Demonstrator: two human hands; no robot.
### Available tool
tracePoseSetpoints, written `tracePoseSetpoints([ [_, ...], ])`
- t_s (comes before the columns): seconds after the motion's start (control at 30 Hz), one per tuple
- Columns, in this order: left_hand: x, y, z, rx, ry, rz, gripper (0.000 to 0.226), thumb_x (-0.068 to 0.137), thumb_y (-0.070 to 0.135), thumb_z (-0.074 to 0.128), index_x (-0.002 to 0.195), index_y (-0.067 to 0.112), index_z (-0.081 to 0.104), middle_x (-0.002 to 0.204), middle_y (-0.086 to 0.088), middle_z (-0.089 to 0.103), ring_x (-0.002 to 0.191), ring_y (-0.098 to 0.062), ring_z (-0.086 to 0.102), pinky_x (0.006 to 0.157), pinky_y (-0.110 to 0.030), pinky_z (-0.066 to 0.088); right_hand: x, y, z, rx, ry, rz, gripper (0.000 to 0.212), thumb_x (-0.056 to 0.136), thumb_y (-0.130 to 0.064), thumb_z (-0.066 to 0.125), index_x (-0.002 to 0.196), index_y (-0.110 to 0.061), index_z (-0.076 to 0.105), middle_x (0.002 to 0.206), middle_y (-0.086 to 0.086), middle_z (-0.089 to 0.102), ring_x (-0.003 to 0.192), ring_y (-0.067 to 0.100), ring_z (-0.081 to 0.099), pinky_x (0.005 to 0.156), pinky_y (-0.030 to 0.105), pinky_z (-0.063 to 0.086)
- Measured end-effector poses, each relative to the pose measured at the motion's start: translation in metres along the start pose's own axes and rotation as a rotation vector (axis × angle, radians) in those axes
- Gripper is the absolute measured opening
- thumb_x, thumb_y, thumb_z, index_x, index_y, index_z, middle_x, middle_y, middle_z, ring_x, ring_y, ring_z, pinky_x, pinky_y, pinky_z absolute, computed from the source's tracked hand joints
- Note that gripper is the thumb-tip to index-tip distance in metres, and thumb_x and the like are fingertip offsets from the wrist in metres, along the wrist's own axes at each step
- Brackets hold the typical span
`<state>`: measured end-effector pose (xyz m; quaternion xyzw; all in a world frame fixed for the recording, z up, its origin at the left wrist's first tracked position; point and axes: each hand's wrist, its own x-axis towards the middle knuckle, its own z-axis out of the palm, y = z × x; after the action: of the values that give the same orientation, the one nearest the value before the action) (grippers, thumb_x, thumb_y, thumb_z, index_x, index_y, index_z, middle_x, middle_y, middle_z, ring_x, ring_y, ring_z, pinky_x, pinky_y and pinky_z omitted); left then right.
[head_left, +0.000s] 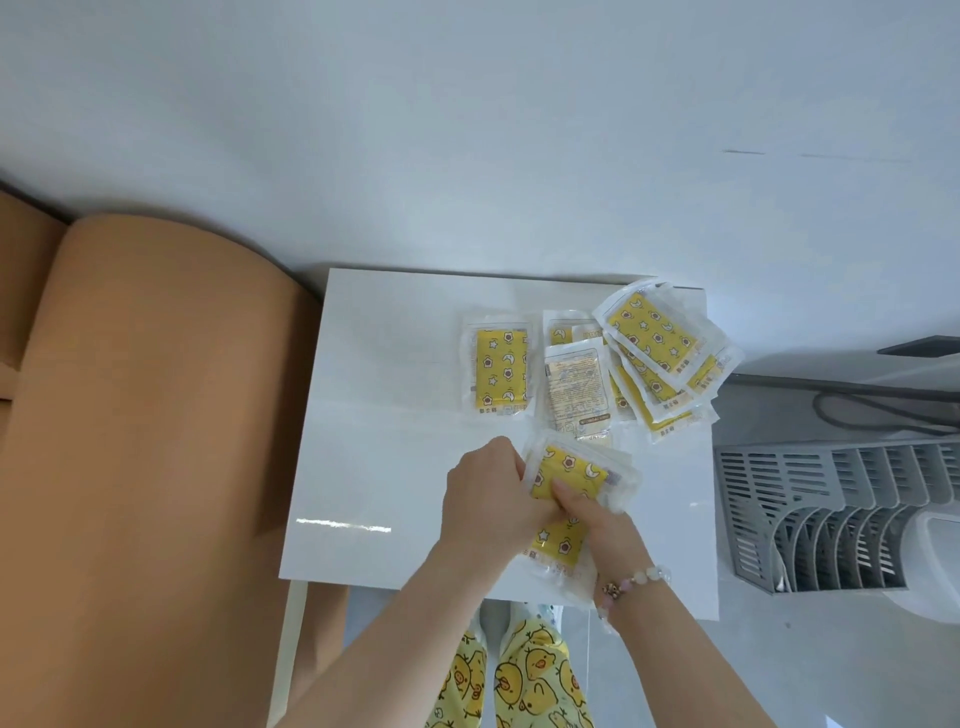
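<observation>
Item 1: stack of yellow moon-and-star packets (569, 475) in clear wrappers. I am holding it over the near part of the white worktop (395, 415); I cannot tell whether it is touching the surface. My left hand (488, 501) is curling round the stack's left edge, and my right hand (597, 519) is gripping it from the right, fingers (571, 491) pressing across the top packet.

Item 2: single packet (501, 371), lying face up, apart from the rest.

Item 3: label-side-up packet (576, 384), lying just right of it.

Item 4: fanned pile of packets (657, 348), overlapping at the far right corner.

Item 5: beaded bracelet (634, 579), sitting on my right wrist.

Item 6: grey slatted rack (831, 519), standing right of the worktop.
</observation>
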<state>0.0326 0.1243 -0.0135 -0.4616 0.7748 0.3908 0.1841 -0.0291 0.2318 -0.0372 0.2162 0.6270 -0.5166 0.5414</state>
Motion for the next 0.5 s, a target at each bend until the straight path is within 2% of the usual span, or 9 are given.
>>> tracePoseSetpoints([
  [0.07, 0.004, -0.002, 0.0, 0.048, -0.068, 0.018, 0.057, 0.063, 0.053, 0.078, 0.095, 0.018, 0.046, 0.095, 0.005, 0.047, 0.091, -0.014, 0.048, 0.065, -0.02, 0.036, 0.0, 0.004, -0.005, 0.006, -0.007, -0.006, 0.007, 0.087, -0.015, 0.063, 0.085, -0.01, 0.067, 0.071, 0.001, 0.07, 0.049, 0.004, 0.066, 0.04, 0.014, 0.047],
  [0.13, 0.017, -0.006, -0.006, 0.018, -0.259, -0.034, 0.072, 0.062, 0.052, 0.081, 0.116, 0.018, 0.048, 0.117, 0.0, 0.045, 0.11, -0.016, 0.047, 0.084, -0.023, 0.041, -0.002, 0.006, -0.007, 0.013, 0.019, 0.001, 0.006, 0.084, -0.016, 0.067, 0.086, -0.011, 0.069, 0.072, 0.002, 0.073, 0.057, 0.012, 0.069, 0.044, 0.019, 0.051],
  [0.17, 0.028, -0.009, -0.009, -0.065, -0.328, -0.091, 0.079, 0.064, 0.048, 0.081, 0.127, 0.017, 0.045, 0.127, -0.001, 0.044, 0.118, -0.018, 0.046, 0.091, -0.025, 0.04, 0.0, 0.007, -0.011, 0.001, 0.034, 0.008, 0.007, 0.084, -0.017, 0.067, 0.087, -0.012, 0.069, 0.074, 0.003, 0.072, 0.061, 0.014, 0.069, 0.046, 0.021, 0.051],
  [0.2, 0.04, -0.011, -0.013, -0.191, -0.317, -0.159, 0.082, 0.066, 0.043, 0.081, 0.133, 0.014, 0.043, 0.133, -0.002, 0.043, 0.123, -0.02, 0.045, 0.092, -0.025, 0.038, 0.0, 0.007, -0.014, -0.025, 0.066, 0.01, 0.008, 0.084, -0.019, 0.068, 0.088, -0.012, 0.068, 0.077, 0.003, 0.071, 0.065, 0.015, 0.068, 0.049, 0.023, 0.051],
  [0.27, 0.067, -0.013, -0.018, -0.421, -0.072, -0.29, 0.076, 0.072, 0.035, 0.079, 0.134, 0.009, 0.043, 0.135, -0.005, 0.046, 0.122, -0.023, 0.048, 0.09, -0.025, 0.04, 0.001, 0.005, -0.019, -0.054, 0.111, 0.02, 0.011, 0.084, -0.022, 0.068, 0.09, -0.012, 0.066, 0.082, 0.004, 0.069, 0.071, 0.016, 0.065, 0.055, 0.027, 0.049],
  [0.33, 0.088, -0.007, -0.02, -0.439, 0.124, -0.382, 0.073, 0.076, 0.032, 0.076, 0.133, 0.007, 0.039, 0.134, -0.01, 0.045, 0.123, -0.026, 0.047, 0.094, -0.03, 0.041, 0.002, 0.003, -0.024, -0.07, 0.133, 0.021, 0.014, 0.084, -0.023, 0.069, 0.091, -0.012, 0.066, 0.084, 0.005, 0.069, 0.073, 0.017, 0.065, 0.057, 0.029, 0.049],
  [0.5, 0.11, 0.014, -0.008, -0.254, 0.218, -0.455, 0.079, 0.073, 0.046, 0.076, 0.127, 0.005, 0.035, 0.131, -0.012, 0.042, 0.123, -0.028, 0.041, 0.092, -0.036, 0.041, 0.0, 0.008, -0.031, -0.092, 0.138, 0.021, 0.014, 0.083, -0.02, 0.069, 0.093, -0.011, 0.067, 0.087, 0.007, 0.071, 0.075, 0.02, 0.067, 0.06, 0.031, 0.054],
])
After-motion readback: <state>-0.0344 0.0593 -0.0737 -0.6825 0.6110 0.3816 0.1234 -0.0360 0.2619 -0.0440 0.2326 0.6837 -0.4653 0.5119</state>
